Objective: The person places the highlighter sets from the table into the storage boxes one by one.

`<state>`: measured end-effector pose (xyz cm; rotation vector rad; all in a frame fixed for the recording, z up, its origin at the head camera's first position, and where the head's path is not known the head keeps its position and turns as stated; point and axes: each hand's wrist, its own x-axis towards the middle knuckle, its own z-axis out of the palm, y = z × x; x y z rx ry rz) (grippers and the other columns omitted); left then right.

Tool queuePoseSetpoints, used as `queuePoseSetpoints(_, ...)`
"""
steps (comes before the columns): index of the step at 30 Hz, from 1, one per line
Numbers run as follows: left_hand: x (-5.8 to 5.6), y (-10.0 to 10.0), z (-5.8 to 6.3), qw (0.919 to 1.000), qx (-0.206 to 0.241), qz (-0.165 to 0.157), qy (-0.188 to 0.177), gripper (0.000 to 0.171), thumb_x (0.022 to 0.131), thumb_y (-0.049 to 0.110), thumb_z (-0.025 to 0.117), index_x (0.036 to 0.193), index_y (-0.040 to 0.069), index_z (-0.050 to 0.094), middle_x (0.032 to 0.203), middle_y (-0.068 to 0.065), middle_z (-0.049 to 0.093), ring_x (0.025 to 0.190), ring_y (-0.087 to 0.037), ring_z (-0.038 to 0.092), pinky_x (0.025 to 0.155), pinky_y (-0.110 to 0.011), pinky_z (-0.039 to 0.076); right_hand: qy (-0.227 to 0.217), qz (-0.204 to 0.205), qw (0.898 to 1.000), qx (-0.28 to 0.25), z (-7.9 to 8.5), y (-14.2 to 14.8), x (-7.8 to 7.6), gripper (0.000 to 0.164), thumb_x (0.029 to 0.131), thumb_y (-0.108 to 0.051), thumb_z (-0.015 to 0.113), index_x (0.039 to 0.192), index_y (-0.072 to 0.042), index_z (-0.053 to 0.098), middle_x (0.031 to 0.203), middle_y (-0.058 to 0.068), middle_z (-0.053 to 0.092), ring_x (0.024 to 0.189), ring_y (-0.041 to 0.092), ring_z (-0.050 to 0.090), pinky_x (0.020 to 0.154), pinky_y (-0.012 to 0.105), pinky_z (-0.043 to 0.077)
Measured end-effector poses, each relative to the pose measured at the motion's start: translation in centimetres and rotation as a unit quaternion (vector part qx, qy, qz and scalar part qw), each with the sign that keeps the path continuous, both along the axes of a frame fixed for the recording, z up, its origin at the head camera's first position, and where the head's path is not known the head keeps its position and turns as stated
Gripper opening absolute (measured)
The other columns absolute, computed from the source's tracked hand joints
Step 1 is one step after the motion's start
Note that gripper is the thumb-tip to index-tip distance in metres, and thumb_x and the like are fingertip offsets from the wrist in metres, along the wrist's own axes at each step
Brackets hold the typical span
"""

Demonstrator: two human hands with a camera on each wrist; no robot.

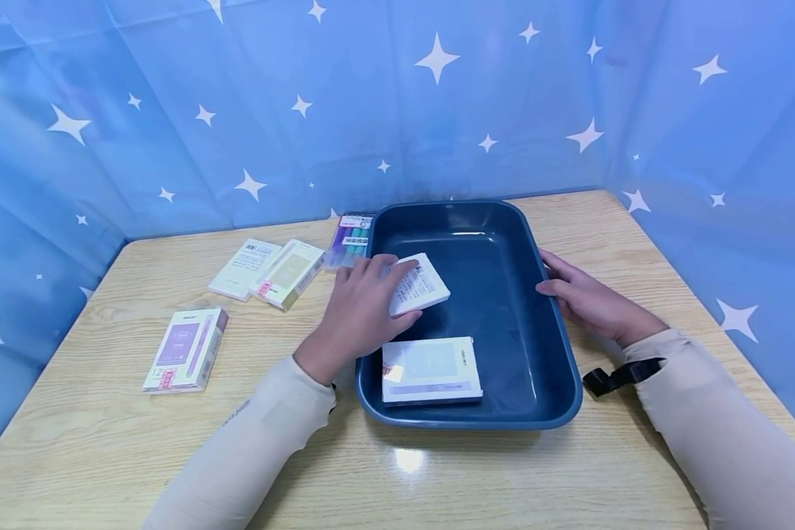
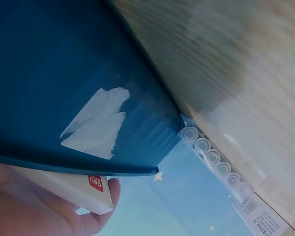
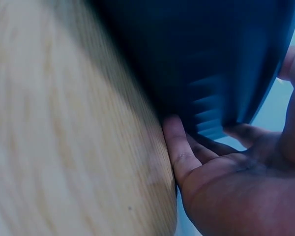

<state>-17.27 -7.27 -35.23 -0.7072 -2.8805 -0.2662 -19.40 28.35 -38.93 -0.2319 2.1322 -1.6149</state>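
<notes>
My left hand (image 1: pixel 358 302) holds a small white box (image 1: pixel 421 285) with printed text, over the left side of a dark blue plastic bin (image 1: pixel 497 316). In the left wrist view the red label end of that white box (image 2: pixel 83 189) shows between thumb and fingers, beside the bin's rim. Flat inside the bin's near left corner lies another white box (image 1: pixel 430 370) with a pale purple strip. My right hand (image 1: pixel 589 298) grips the bin's right side, thumb over the rim. From the right wrist view, its fingers (image 3: pixel 179 142) press the outer wall, low by the tabletop.
On the wooden table (image 1: pixel 93 412), a purple-and-white box (image 1: pixel 184 350) lies at left. Farther back, a yellowish box (image 1: pixel 288 272) leans on a white box (image 1: pixel 244 269). A clear pack of markers (image 1: pixel 349 239) stands against the bin's far left corner. A starry blue curtain (image 1: pixel 344 96) hangs behind.
</notes>
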Motion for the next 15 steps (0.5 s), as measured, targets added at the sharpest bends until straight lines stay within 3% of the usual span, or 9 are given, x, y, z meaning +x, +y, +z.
queuePoseSetpoints(4,0.00,0.10,-0.14,0.9999,-0.011,-0.007,0.011,0.072,0.086,0.054,0.072,0.149,0.030,0.046,0.149,-0.008,0.047,0.127,-0.030,0.046,0.104,-0.053,0.038,0.000,0.001,1.000,-0.003,-0.04,0.00,0.01,0.072,0.107,-0.029,0.043,0.161,-0.029,-0.004,0.164,0.016,0.016,0.090,0.005,0.057,0.084,0.019,0.048)
queuePoseSetpoints(8,0.01,0.29,-0.22,0.9993,-0.025,-0.013,0.025,0.072,0.086,0.054,0.071,0.149,0.030,0.046,0.149,-0.009,0.047,0.128,-0.030,0.046,0.105,-0.054,0.038,0.000,0.001,1.000,-0.002,-0.04,0.03,0.01,0.072,0.107,-0.029,0.043,0.161,-0.029,-0.004,0.165,0.016,0.014,0.101,0.002,0.056,0.087,0.018,0.048)
queuePoseSetpoints(10,0.00,0.39,-0.25,0.9990,-0.029,-0.016,0.031,0.072,0.086,0.054,0.071,0.149,0.029,0.046,0.149,-0.009,0.047,0.128,-0.030,0.046,0.105,-0.053,0.038,-0.001,-0.001,1.000,-0.002,-0.05,0.02,-0.01,0.072,0.107,-0.029,0.043,0.161,-0.029,-0.004,0.165,0.017,0.015,0.094,0.003,0.057,0.086,0.018,0.048)
queuePoseSetpoints(15,-0.12,0.55,-0.36,0.9978,-0.040,-0.027,0.046,0.072,0.086,0.055,0.071,0.148,0.028,0.048,0.148,-0.009,0.049,0.127,-0.029,0.047,0.103,-0.051,0.040,-0.003,0.000,1.000,-0.004,-0.09,0.06,-0.06,0.072,0.107,-0.029,0.044,0.161,-0.030,-0.004,0.166,0.016,0.013,0.103,0.002,0.055,0.088,0.017,0.047)
